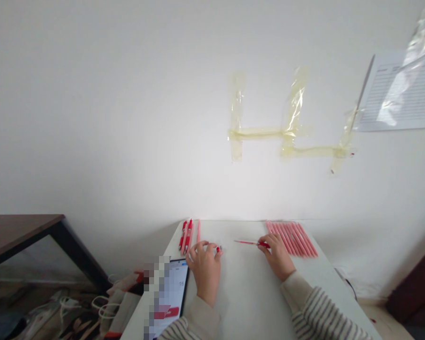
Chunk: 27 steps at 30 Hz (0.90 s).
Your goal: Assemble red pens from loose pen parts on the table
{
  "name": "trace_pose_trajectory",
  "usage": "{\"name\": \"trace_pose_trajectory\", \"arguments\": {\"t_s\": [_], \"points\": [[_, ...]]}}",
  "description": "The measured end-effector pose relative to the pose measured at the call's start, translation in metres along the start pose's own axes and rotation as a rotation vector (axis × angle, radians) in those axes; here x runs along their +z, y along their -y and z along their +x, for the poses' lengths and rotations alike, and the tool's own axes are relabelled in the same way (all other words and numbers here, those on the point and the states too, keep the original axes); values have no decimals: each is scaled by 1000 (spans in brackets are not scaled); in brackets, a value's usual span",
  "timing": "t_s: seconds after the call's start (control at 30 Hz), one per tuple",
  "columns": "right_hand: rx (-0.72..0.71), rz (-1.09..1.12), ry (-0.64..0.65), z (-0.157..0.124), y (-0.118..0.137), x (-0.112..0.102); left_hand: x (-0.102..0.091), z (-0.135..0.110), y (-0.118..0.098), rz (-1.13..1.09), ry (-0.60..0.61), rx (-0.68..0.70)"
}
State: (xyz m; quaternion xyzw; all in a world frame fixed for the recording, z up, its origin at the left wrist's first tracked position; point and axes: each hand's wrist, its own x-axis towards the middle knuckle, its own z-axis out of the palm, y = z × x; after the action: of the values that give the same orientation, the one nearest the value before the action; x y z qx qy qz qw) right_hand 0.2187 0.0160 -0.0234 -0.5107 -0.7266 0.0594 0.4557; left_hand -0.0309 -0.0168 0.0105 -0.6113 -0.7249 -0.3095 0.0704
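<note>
Between the thumb and index finger of my left hand [206,267], closed, is a small red pen part [218,249]; its exact shape is too small to make out. My right hand [276,257] pinches a red pen grip [264,245], from which a thin refill [246,242] sticks out to the left. The two pen pieces are apart, above the white table [248,293]. Beyond my left hand lie red click pens [189,233] and a single pink tube [199,229]. A row of several pink tubes [292,238] lies beside my right hand.
A phone or tablet [179,288] with a lit screen lies left of my left hand, partly pixelated. The white wall [145,141] rises behind the table, with yellowed tape [258,134] and a paper sheet [396,94]. At left stand a dark desk [24,231] and cluttered cables [106,307].
</note>
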Motion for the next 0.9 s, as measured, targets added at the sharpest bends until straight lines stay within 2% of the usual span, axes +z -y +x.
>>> {"name": "trace_pose_trajectory", "arguments": {"t_s": [0.13,0.3,0.5,0.7,0.9], "points": [[0,6,10,0,0,0,3,2,0,-47,-11,28],[-12,6,41,0,-2,0,11,2,-2,-184,6,129],[-20,15,78,0,-2,1,18,-1,-6,-234,36,242],[-25,20,88,0,0,1,16,-2,-9,-272,58,255],[-15,32,59,1,1,0,15,-2,-7,-234,23,232]]}}
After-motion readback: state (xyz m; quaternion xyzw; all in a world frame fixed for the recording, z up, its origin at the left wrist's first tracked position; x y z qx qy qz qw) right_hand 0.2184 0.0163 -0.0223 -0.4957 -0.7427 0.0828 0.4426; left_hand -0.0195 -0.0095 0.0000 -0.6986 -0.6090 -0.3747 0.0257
